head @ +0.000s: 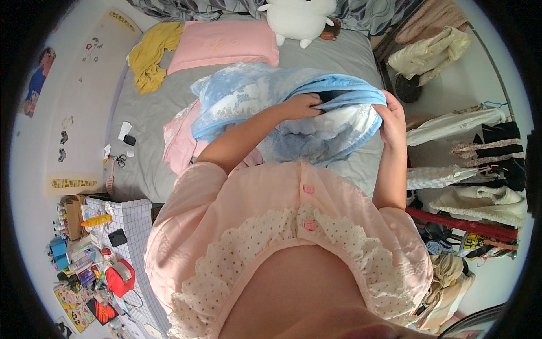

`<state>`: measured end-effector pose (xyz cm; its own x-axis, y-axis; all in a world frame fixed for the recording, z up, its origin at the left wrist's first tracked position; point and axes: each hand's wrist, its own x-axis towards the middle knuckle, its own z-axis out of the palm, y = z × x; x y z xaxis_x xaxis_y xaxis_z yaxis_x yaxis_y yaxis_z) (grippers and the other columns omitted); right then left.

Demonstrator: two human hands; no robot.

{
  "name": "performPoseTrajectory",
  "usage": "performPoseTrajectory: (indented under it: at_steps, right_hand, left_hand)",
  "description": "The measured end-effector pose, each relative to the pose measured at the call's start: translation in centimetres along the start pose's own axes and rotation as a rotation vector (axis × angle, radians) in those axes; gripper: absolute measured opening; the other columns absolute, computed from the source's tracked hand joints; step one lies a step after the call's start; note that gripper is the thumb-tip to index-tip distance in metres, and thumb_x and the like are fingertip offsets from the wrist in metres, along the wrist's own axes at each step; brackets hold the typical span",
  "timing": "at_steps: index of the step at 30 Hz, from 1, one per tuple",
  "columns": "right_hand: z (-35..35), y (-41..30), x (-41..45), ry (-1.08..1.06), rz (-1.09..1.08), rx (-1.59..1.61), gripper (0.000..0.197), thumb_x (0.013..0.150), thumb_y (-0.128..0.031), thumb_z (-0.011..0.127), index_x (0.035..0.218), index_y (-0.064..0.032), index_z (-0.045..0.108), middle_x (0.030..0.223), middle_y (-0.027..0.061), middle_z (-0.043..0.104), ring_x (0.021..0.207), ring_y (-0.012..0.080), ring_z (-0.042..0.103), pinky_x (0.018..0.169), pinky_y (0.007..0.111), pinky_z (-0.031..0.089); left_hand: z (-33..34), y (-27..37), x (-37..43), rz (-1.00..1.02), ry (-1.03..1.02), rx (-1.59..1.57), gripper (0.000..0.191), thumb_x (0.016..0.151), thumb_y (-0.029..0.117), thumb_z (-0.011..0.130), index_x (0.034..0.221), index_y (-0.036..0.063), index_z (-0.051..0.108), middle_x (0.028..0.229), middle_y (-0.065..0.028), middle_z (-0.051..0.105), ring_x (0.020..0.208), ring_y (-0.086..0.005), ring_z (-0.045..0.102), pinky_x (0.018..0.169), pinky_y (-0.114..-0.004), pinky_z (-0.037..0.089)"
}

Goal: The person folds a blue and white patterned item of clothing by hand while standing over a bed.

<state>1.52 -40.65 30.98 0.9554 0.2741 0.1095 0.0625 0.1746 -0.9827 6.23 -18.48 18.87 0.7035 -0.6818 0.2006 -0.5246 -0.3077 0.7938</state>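
Note:
A blue and white tie-dye style cloth item (254,89) with a light blue edge is held up over the bed, its opening spread and dark inside. My left hand (305,106) grips the near edge of that opening with bent fingers. At the opening's right end, my right hand (391,116) pinches the light blue rim between thumb and fingers. Beneath the cloth item, a pink garment (182,137) lies on the grey bed sheet (144,127), partly covered.
Farther up the bed lie a pink pillow (224,44), a mustard cloth (152,55) and a white plush toy (296,19). Scissors (121,159) and a hairbrush (111,178) rest at the left edge. A cluttered desk (135,229) stands lower left; hanging clothes (457,123) line the right.

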Motion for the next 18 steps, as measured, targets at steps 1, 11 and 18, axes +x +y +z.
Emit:
performPoseTrajectory:
  at_steps: [1,11,18]
  right_hand:
    - [-0.2,0.1,-0.1,0.015,-0.001,0.010,0.023,0.073,-0.002,0.053,0.096,0.0026,0.051,0.086,0.0055,0.057,0.076,0.0101,0.052,0.069,0.021,0.040]
    - [-6.5,2.8,-2.2,0.354,-0.140,-0.222,0.023,0.074,0.000,0.051,0.097,0.0035,0.051,0.088,0.0061,0.055,0.077,0.0109,0.051,0.070,0.021,0.040]
    - [-9.6,3.3,-2.6,0.457,-0.167,-0.341,0.021,0.077,-0.003,0.051,0.096,0.0028,0.051,0.087,0.0047,0.054,0.079,0.0106,0.049,0.072,0.021,0.038]
  left_hand:
    - [0.0,0.0,-0.2,-0.006,0.003,0.002,0.022,0.072,0.014,0.051,0.088,-0.0013,0.052,0.084,-0.0124,0.049,0.079,-0.0236,0.049,0.065,-0.032,0.039]
    - [-0.4,4.9,-5.4,0.032,0.194,0.362,0.036,0.068,0.037,0.059,0.085,0.0053,0.052,0.074,-0.0150,0.055,0.070,-0.0318,0.053,0.059,-0.039,0.040]
    - [1.2,-4.6,-6.2,-0.062,-0.068,0.415,0.031,0.073,0.025,0.056,0.097,0.0065,0.048,0.093,-0.0136,0.052,0.095,-0.0274,0.047,0.096,-0.039,0.023]
